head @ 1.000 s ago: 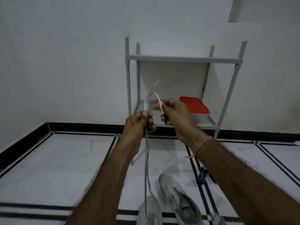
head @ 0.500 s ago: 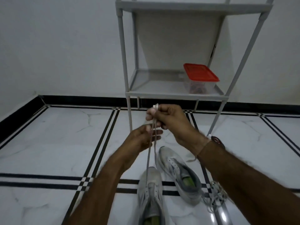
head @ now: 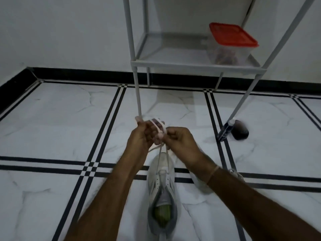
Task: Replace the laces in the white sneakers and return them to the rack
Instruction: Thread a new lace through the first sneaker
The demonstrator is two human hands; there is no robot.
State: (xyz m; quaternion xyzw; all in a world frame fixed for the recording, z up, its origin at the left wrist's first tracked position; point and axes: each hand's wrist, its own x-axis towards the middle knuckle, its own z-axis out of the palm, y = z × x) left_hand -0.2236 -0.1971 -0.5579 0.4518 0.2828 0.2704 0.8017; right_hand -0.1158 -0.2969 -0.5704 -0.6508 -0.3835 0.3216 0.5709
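- The left hand is clenched round the white lace, which loops across its fingers. The right hand pinches the same lace just beside it, and the two hands are almost touching.
- From the hands two strands drop to the toe end of the lacing on a white sneaker. It stands on the floor, toe toward the floor's far edge, across a black double line and well apart from the wall border.
- The second sneaker lies just beside it on the right, mostly hidden behind the right forearm. A loose bundle of lace shows past the wrist (perhaps the old one; I cannot tell).
- The rack stands at the floor's far edge against the wall, with a red-lidded container at the right end of its lower shelf.
- The lace looks light, flat and limp. It will likely twist and slip through a slack grip, so it is best pinched close to its stiffer tip when it is fed through an eyelet.
- The sneaker looks light, with a soft upper over a firm sole. It may skate on the polished floor when the lace is tugged, so steady it at the midfoot. The heel collar seems the best hold for carrying it to the rack.
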